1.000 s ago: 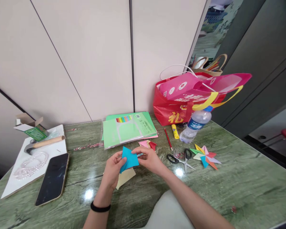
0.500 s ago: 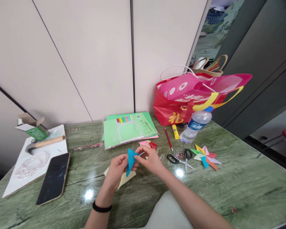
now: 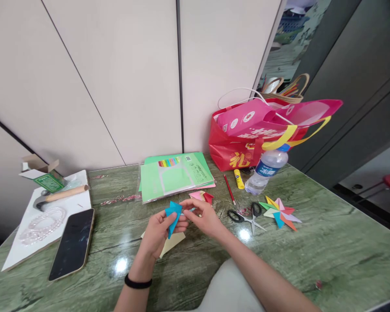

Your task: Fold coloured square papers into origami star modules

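Observation:
A blue folded paper piece (image 3: 173, 213) is held up above the table, its pointed end downward. My left hand (image 3: 156, 229) pinches it, with the thumb lying across the front. From the other side, the fingertips of my right hand (image 3: 204, 217) close on its right edge. Pale yellow paper (image 3: 172, 243) lies on the table beneath both hands. Pink and red folded pieces (image 3: 207, 197) sit just behind the right hand, partly covered by it. To the right rests a multicoloured folded paper star (image 3: 282, 212).
Scissors (image 3: 251, 217), a red pencil (image 3: 229, 189), a yellow glue stick (image 3: 238, 179) and a water bottle (image 3: 266, 170) stand or lie on the right. Behind are green paper packs (image 3: 173, 175) and a red bag (image 3: 234, 147). At left are a phone (image 3: 72, 243), a hammer (image 3: 63, 195) and beads (image 3: 45, 225).
The blue paper has turned in the fingers, so a broader layered face with an added point at left now shows. My left thumb has moved onto its front.

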`<action>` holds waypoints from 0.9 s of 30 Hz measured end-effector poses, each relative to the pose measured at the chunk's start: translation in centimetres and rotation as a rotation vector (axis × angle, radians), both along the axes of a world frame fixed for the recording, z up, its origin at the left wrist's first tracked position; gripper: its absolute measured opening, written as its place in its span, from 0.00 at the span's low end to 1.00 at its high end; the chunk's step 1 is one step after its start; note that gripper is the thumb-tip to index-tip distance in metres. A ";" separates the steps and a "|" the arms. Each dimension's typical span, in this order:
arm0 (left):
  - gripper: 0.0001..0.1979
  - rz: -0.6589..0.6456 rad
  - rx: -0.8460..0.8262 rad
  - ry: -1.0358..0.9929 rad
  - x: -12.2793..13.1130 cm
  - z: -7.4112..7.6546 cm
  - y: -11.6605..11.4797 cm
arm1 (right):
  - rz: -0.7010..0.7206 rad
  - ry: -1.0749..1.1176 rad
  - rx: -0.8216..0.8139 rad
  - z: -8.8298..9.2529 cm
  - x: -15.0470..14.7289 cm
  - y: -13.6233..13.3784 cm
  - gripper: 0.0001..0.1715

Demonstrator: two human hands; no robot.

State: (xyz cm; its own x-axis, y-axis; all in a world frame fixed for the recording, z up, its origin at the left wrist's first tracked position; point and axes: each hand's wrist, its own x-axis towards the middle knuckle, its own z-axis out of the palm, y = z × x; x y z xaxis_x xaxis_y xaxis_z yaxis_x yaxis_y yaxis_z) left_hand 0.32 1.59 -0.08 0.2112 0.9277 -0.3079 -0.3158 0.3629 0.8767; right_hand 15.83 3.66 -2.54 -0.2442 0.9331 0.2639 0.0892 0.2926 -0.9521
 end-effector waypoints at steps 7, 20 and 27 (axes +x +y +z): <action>0.12 -0.140 -0.065 -0.077 -0.1 0.2 -0.1 | 0.061 -0.010 0.190 1.0 0.4 -0.3 0.14; 0.16 -0.226 0.035 -0.037 -0.1 0.8 -0.5 | 0.075 -0.055 0.227 1.7 0.3 -0.8 0.08; 0.13 0.033 0.172 0.085 -0.2 0.2 -0.2 | 0.069 0.043 0.129 1.3 0.3 -0.4 0.11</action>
